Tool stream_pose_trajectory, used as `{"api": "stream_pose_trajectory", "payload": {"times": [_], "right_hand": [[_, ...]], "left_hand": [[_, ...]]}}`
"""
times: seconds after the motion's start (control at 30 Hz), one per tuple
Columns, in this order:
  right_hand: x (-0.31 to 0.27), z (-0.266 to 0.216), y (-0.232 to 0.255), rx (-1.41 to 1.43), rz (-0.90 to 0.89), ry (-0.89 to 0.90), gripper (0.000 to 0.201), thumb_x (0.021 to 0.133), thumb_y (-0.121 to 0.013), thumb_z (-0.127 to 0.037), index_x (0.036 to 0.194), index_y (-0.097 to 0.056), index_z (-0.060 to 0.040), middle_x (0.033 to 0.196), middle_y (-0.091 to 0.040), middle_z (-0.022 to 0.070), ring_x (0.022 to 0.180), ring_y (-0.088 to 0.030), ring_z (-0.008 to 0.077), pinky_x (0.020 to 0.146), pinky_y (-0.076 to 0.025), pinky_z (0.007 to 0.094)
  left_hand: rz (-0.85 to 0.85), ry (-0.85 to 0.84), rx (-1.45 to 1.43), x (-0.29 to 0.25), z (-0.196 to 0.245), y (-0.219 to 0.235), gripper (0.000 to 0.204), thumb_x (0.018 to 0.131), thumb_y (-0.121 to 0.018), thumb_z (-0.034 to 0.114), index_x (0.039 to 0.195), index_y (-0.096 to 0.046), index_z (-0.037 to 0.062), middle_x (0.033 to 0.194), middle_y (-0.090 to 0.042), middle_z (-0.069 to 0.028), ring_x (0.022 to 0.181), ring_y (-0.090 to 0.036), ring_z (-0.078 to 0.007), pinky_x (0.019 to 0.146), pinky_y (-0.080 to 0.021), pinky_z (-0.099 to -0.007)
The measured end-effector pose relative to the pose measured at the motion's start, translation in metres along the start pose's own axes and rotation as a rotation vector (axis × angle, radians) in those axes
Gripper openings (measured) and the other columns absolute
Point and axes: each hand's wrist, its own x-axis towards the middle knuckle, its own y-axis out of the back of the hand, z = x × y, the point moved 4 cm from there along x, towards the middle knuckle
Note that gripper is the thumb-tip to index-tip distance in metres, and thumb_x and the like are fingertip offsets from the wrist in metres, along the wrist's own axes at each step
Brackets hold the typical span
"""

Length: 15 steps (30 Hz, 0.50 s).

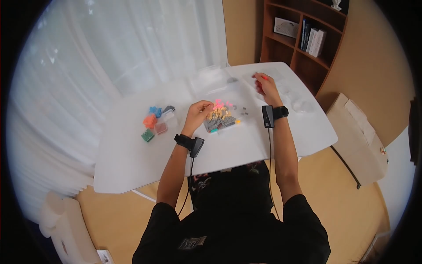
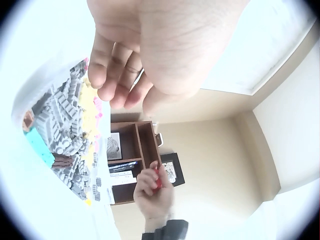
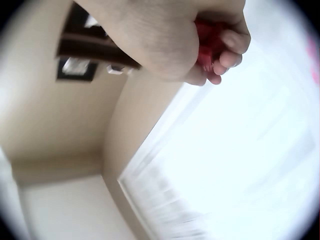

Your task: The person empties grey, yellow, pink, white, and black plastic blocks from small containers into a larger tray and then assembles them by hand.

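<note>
With right grip [image 1: 269, 90], clasps red bricks [image 3: 209, 34] near far-right corner of tabletop [image 1: 145, 163], probably to bunch them; holds left grip [image 1: 198, 115] loose.

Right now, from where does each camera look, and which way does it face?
Head: on the head, facing forward and down at the table; left hand, right hand, forearms and black shirt show.
Left wrist: on that wrist, facing the brick pile and bookshelf; both hands show.
Right wrist: on that wrist, facing the wall; the right hand shows, holding a red piece.
Both wrist views share the right hand and bookshelf.
</note>
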Motion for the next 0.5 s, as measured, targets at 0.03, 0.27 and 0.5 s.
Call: {"api": "stream_pose_trajectory", "payload": {"times": [0.03,0.27,0.5], "right_hand": [[-0.005,0.001,-0.025,0.384,-0.141,-0.088,0.017,0.091,-0.057,-0.018,0.091,-0.061,-0.0017,0.064,-0.05,-0.0016,0.055,-0.047,0.0085,0.045,-0.035,0.0203],[-0.014,0.062,-0.123,1.313,-0.286,-0.513,0.021,0.095,-0.049,-0.014,0.104,-0.05,0.0049,0.093,-0.054,0.0141,0.085,-0.056,0.0232,0.065,-0.05,0.0263],[-0.047,0.058,-0.149,1.1,-0.117,-0.482,0.032,0.099,-0.039,-0.022,0.114,-0.044,0.0053,0.117,-0.051,0.0252,0.108,-0.053,0.0348,0.095,-0.046,0.0411]], "left_hand": [[-0.001,0.016,0.005,-0.002,0.002,-0.002,0.016,0.09,-0.06,0.015,0.096,-0.064,0.0004,0.075,-0.062,-0.0013,0.062,-0.053,-0.0045,0.055,-0.043,-0.0197],[0.083,0.059,-0.088,-0.003,0.016,-0.004,0.02,0.091,-0.06,0.017,0.104,-0.059,0.0006,0.076,-0.059,-0.0023,0.053,-0.052,-0.0057,0.045,-0.038,-0.0181],[0.169,-0.115,0.023,-0.004,0.016,-0.009,0.029,0.083,-0.069,0.012,0.104,-0.052,0.0004,0.073,-0.057,0.0004,0.059,-0.051,-0.0047,0.051,-0.04,-0.0177]]}}
